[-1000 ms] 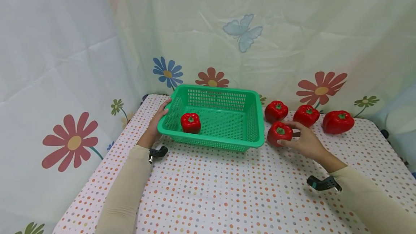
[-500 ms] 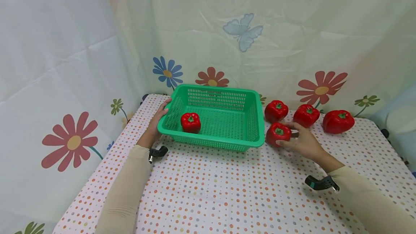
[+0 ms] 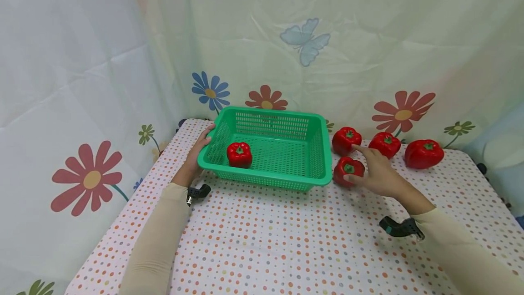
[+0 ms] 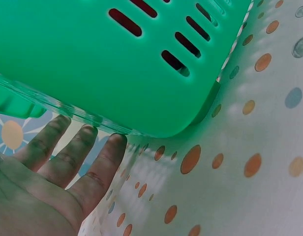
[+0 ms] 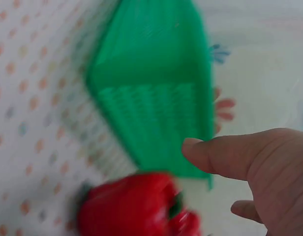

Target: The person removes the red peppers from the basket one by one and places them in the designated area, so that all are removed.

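Note:
A green plastic basket (image 3: pixel 262 182) with slotted walls stands on the table, and one red bell pepper (image 3: pixel 239 155) lies inside it. At its left side is my left hand (image 3: pixel 197 153); in the left wrist view the straight fingers (image 4: pixel 100 169) touch the basket's wall (image 4: pixel 92 78). My right hand (image 3: pixel 380 174) is beside a red bell pepper (image 3: pixel 343 177) just right of the basket, fingers spread and holding nothing. In the right wrist view the thumb (image 5: pixel 225 155) is apart from that blurred pepper (image 5: pixel 127 206).
Behind the right hand lie more red bell peppers: one near the basket's back right corner (image 3: pixel 343 142), one partly behind the hand (image 3: pixel 385 142), and one farther right (image 3: pixel 424 154). A dotted cloth (image 3: pixel 262 249) covers the table. Flowered curtains (image 3: pixel 348 67) hang behind it.
My right hand shifted the nearest pepper slightly left and toward me, then let go of it and spread its fingers. The left hand and basket stay in place.

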Tool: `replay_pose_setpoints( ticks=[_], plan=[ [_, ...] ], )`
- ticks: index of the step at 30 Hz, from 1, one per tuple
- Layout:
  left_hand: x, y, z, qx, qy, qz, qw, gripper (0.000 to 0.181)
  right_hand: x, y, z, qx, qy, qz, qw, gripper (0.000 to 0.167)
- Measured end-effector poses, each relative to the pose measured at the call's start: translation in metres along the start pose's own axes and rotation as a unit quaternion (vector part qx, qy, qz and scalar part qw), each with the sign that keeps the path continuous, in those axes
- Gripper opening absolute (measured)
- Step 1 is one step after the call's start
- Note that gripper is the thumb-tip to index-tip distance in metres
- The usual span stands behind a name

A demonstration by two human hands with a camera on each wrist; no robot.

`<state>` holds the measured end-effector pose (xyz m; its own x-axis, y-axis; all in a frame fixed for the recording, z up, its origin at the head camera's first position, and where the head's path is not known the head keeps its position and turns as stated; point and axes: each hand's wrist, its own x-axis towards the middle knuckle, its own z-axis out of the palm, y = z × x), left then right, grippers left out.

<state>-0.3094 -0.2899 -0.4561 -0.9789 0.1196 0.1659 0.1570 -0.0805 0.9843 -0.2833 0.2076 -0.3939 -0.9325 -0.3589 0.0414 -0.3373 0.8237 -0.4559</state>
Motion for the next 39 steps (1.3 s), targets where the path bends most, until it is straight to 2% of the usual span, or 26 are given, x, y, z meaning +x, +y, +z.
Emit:
replay_pose_setpoints(
  ticks=[3, 6, 9, 12, 13, 15, 17, 19, 21, 22, 26, 29, 34, 39],
  plan=[
    [-0.001, 0.0, 0.0, 0.001, -0.001, 0.0, 1.0, 0.053, -0.004, -0.026, -0.009, 0.012, 0.022, -0.036, 0.999, 0.093],
    [-0.001, 0.0, 0.001, 0.002, 0.0, -0.001, 1.0, 0.053, -0.005, -0.055, -0.016, 0.032, 0.019, -0.083, 0.9958, 0.09],
    [-0.001, 0.0, 0.001, 0.001, 0.0, -0.001, 1.0, 0.053, -0.001, -0.079, -0.023, 0.051, -0.003, -0.124, 0.9909, 0.086],
    [-0.002, 0.0, 0.0, -0.003, 0.002, -0.001, 1.0, 0.053, 0.014, -0.1, -0.029, 0.068, -0.041, -0.177, 0.981, 0.079],
    [-0.002, 0.0, 0.0, -0.004, 0.003, -0.001, 1.0, 0.053, 0.021, -0.106, -0.031, 0.086, -0.061, -0.203, 0.9735, 0.076],
    [-0.002, 0.0, -0.001, -0.004, 0.003, -0.002, 1.0, 0.053, 0.038, -0.117, -0.033, 0.128, -0.104, -0.257, 0.9522, 0.069],
    [-0.003, 0.0, -0.001, 0.0, 0.002, -0.004, 1.0, 0.053, 0.057, -0.128, -0.034, 0.185, -0.152, -0.299, 0.9237, 0.063],
    [-0.002, 0.0, 0.0, -0.001, 0.004, -0.004, 1.0, 0.053, 0.078, -0.136, -0.032, 0.24, -0.184, -0.321, 0.8975, 0.06],
    [-0.001, -0.001, 0.0, -0.002, 0.005, -0.003, 1.0, 0.053, 0.098, -0.143, -0.028, 0.268, -0.189, -0.32, 0.889, 0.057],
    [-0.001, -0.001, 0.0, -0.001, 0.005, -0.005, 1.0, 0.053, 0.107, -0.145, -0.024, 0.276, -0.186, -0.315, 0.8889, 0.056],
    [0.001, -0.004, 0.001, 0.003, 0.005, -0.013, 0.9999, 0.053, 0.14, -0.146, -0.002, 0.27, -0.166, -0.285, 0.9047, 0.054],
    [0.003, -0.006, 0.001, 0.002, 0.007, -0.016, 0.9998, 0.054, 0.16, -0.145, 0.02, 0.266, -0.169, -0.264, 0.9113, 0.054],
    [0.006, -0.011, 0.005, -0.004, 0.01, -0.007, 0.9999, 0.053, 0.185, -0.141, 0.053, 0.278, -0.186, -0.243, 0.9106, 0.051],
    [0.006, -0.018, 0.012, -0.001, -0.008, -0.015, 0.9999, 0.053, 0.189, -0.133, 0.077, 0.253, -0.232, -0.223, 0.9123, 0.062]
  ],
)
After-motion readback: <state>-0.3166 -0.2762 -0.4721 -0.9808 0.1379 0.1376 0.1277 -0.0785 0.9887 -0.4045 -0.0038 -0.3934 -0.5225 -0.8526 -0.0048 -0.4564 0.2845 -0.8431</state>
